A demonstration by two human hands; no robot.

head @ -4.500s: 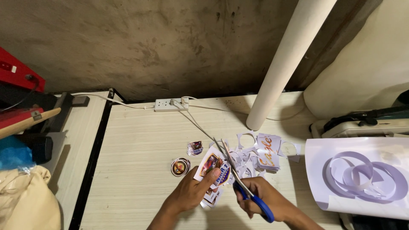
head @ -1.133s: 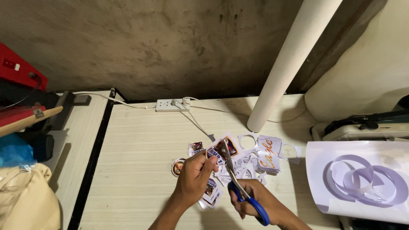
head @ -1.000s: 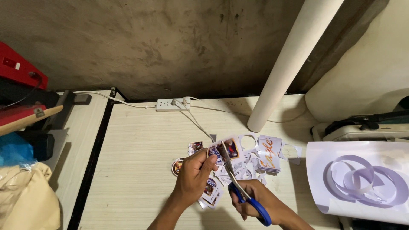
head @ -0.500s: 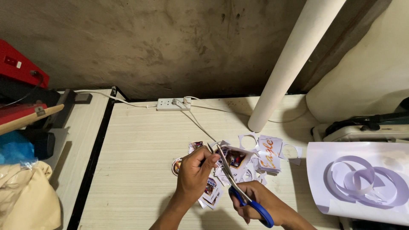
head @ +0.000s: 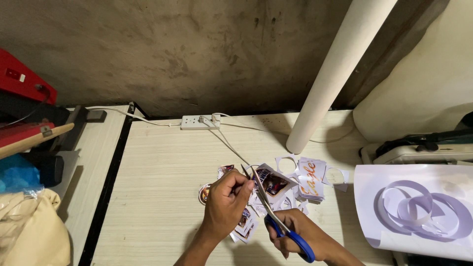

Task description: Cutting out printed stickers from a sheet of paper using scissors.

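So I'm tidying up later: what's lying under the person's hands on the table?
Under the left hand and scissors lies a pile of printed paper cutouts; whatever the hands cover is hidden.

Scissors: blue handles, silver blades. Printed card: white edge, red and dark picture. Paper scraps: white, one with orange lettering. Round sticker: white rim, orange-brown centre. Table: pale beige, fine wood-grain stripes. Power strip: white. Tube: white. Wall: mottled grey-brown. Box: red.
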